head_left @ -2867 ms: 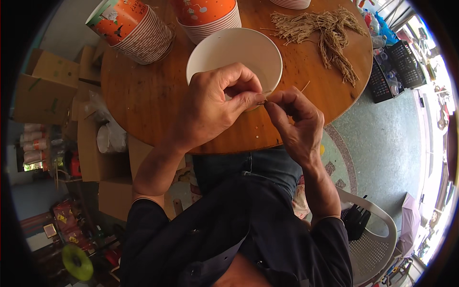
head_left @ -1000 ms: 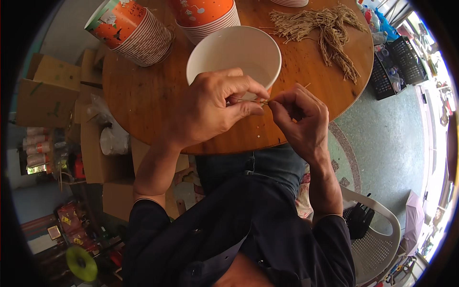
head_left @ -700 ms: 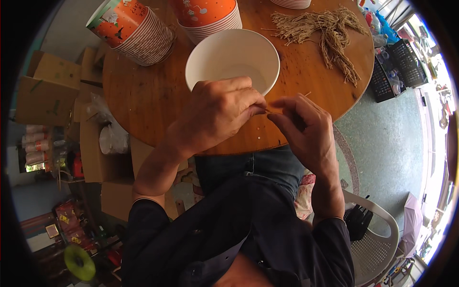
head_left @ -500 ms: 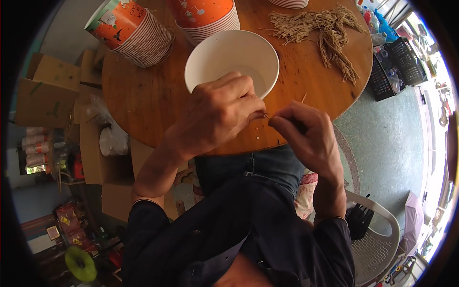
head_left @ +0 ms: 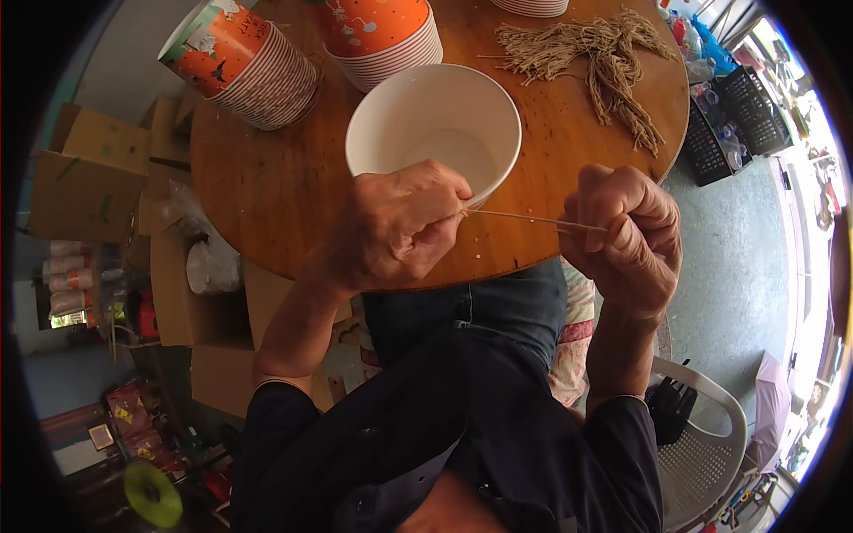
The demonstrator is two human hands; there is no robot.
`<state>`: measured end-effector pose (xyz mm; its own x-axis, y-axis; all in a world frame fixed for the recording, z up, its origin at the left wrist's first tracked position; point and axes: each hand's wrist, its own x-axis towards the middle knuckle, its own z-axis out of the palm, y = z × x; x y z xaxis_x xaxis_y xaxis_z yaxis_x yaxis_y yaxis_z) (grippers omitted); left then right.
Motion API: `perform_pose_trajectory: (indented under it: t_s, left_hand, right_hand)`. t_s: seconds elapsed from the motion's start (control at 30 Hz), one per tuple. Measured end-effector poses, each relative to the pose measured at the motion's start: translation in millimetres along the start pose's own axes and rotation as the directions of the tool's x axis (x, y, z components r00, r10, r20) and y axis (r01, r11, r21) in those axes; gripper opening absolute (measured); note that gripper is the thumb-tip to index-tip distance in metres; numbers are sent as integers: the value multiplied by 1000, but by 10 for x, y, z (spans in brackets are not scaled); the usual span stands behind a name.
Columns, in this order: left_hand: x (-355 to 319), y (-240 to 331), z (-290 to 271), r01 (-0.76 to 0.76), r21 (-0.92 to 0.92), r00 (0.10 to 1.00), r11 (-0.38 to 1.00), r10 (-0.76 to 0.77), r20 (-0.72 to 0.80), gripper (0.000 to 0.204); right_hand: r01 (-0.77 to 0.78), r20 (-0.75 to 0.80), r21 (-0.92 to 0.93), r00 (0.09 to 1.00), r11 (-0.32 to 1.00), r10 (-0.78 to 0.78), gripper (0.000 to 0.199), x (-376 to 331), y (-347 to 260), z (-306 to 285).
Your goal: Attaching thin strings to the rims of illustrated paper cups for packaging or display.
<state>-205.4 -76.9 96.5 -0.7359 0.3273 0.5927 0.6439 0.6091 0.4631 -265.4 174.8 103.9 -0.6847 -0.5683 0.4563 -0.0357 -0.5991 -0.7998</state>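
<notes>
A thin tan string [head_left: 515,215] is stretched taut between my two closed hands over the near part of the table. My left hand [head_left: 400,222] pinches one end, close against the near rim of a white paper bucket [head_left: 373,133]; whether it also grips that rim is hidden. My right hand [head_left: 629,235] is closed on the other end, out by the table's right front edge. The bucket leans with its wide mouth toward me, and its inside shows bare white. A bundle of similar tan strings [head_left: 577,49] lies at the far right of the table.
Two stacks of orange-printed paper buckets, one tilted stack [head_left: 267,80] and one behind the white bucket [head_left: 391,53], stand on the round wooden table [head_left: 258,204]. Cardboard boxes [head_left: 89,195] are at the left. Black crates [head_left: 746,115] and a grey chair [head_left: 711,462] are at the right.
My right hand has moved away to the right from my left hand, drawing the string out straight between them. My left hand has shifted slightly left and turned.
</notes>
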Motion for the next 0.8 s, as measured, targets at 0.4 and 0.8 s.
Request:
perform_pose_trajectory:
  t_s: [0.4,0.8]
  left_hand:
    - [36,-321,-646,21,85,960,996,-43,276,17]
    - [84,-623,-816,-20,250,944,968,-64,324,21]
  right_hand:
    - [-128,91,-231,984,964,152,24,-136,-336,-330]
    - [281,57,433,940,856,-338,47,-287,-120,-1038]
